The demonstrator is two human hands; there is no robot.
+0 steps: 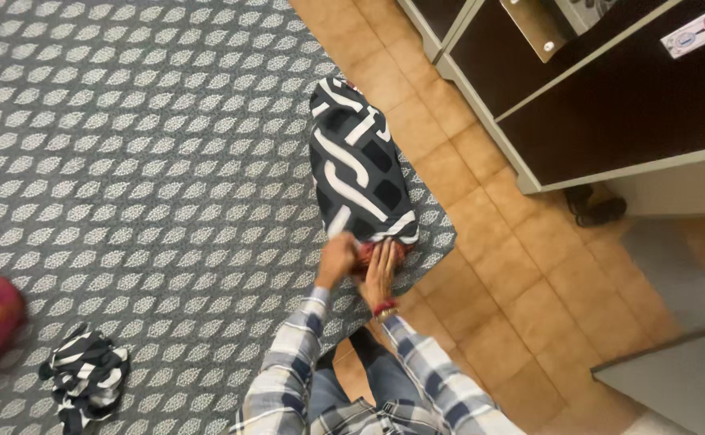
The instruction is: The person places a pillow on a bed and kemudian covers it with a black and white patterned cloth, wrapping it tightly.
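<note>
Both my hands meet at the near end of the black-and-white patterned cloth bundle (360, 165) on the rug (127, 161): left hand (336, 259) pinching its edge, right hand (382, 266) pressed flat, fingers together. Its long axis runs toward 12 o'clock.

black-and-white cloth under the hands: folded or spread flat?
Folded: the black-and-white cloth forms a narrow, bulging bundle on the rug, both hands at its near end.
</note>
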